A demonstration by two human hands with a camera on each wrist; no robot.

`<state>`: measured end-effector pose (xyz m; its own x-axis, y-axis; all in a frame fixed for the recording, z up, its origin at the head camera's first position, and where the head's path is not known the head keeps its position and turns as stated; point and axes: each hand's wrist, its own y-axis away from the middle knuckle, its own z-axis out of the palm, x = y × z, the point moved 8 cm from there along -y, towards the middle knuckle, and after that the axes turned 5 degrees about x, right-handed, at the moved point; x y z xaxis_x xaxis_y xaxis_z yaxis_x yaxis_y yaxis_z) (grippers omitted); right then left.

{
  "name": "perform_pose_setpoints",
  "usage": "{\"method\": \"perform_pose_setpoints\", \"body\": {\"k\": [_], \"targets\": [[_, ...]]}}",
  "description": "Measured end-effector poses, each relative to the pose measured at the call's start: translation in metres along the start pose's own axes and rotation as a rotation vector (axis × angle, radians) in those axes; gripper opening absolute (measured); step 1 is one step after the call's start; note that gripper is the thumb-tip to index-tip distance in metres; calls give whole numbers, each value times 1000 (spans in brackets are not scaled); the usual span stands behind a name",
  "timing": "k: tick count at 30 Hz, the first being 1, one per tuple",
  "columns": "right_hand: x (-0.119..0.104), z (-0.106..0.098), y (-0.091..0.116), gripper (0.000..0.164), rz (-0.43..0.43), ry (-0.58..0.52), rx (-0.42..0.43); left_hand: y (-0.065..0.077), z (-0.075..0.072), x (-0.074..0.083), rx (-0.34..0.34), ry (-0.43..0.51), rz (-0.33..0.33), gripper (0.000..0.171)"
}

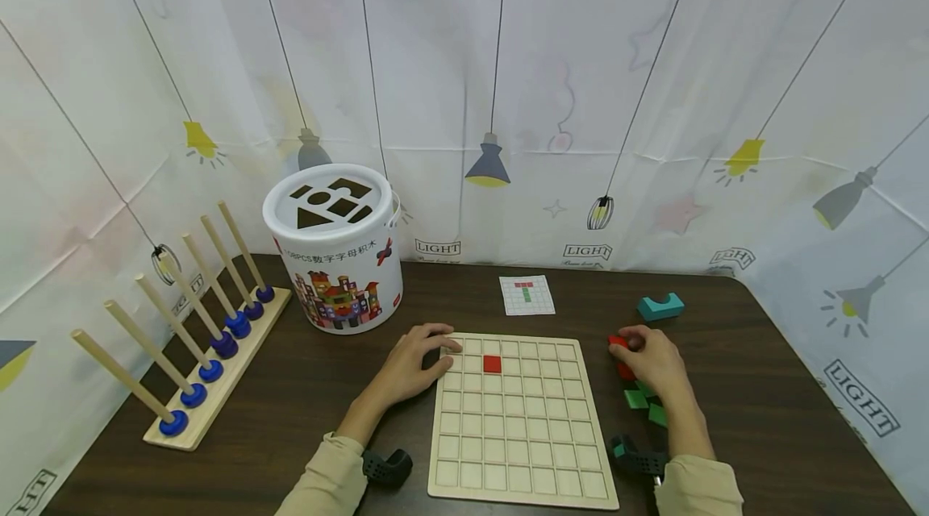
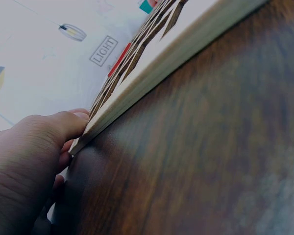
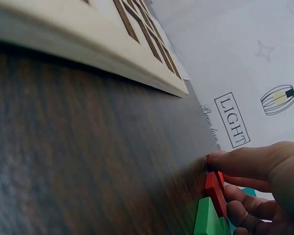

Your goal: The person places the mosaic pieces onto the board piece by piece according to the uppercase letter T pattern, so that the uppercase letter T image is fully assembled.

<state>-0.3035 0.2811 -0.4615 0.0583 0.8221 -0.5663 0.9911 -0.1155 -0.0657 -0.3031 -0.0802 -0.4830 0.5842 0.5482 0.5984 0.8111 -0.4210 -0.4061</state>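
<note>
A wooden grid board (image 1: 521, 427) lies on the table with one red tile (image 1: 492, 364) in its second row from the far side. My left hand (image 1: 412, 367) grips the board's far left corner, thumb against the side edge and fingers around the corner. To the right of the board, my right hand (image 1: 656, 359) has thumb and fingers on a red block (image 1: 617, 341), pinching it. Another red block (image 3: 215, 193) lies just below those fingers, touching or nearly touching the hand. Several green blocks (image 1: 635, 399) sit nearer me, partly hidden by the right wrist.
A card with a coloured T pattern (image 1: 527, 302) lies behind the board. A teal arch block (image 1: 661, 307) is beyond my right hand. At the left stand a white bucket (image 1: 341, 258) with shape holes and a wooden peg rack (image 1: 218, 391) with blue rings. A printed curtain (image 1: 435, 97) hangs behind.
</note>
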Motion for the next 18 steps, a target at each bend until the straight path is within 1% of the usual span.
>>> {"method": "perform_pose_setpoints", "body": {"k": [6, 13, 18], "targets": [[1, -1, -1, 44, 12, -18, 13, -2, 1, -3, -14, -5, -18, 21], [2, -1, 1, 40, 46, -79, 12, -1, 1, -1, -6, -8, 0, 21], [5, -3, 3, 30, 44, -106, 53, 0, 2, 0, 2, -10, 7, 20]]}}
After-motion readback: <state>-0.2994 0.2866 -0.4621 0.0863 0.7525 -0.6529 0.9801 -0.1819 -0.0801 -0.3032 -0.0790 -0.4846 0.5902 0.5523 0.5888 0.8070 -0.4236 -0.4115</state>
